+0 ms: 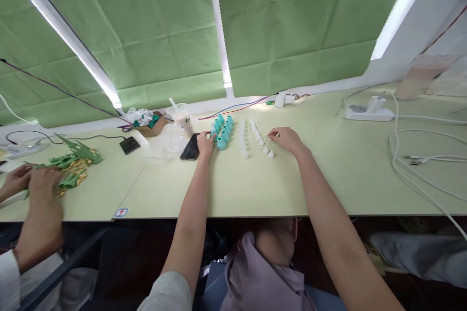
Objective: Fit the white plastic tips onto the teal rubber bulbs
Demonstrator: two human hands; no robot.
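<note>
Several small teal bottle-shaped pieces (221,143) with round bodies and open necks stand in two rows on the table. My left hand (206,144) is closed at the left row, its fingertips around a teal piece at that edge. To the right lies a line of clear, translucent pieces (242,141), and beside it a line of small white cone-shaped pieces (271,154). My right hand (287,139) is just right of the white cones, fingers bent and pinched together. Whatever its fingertips hold is too small to make out.
A black phone (190,146), crumpled clear plastic (166,143), a drink cup with straw (182,119) and a cardboard box (152,126) lie left. Another person's hands (44,180) handle green and yellow pieces (75,167). A power strip (368,113) and white cables (397,148) lie right.
</note>
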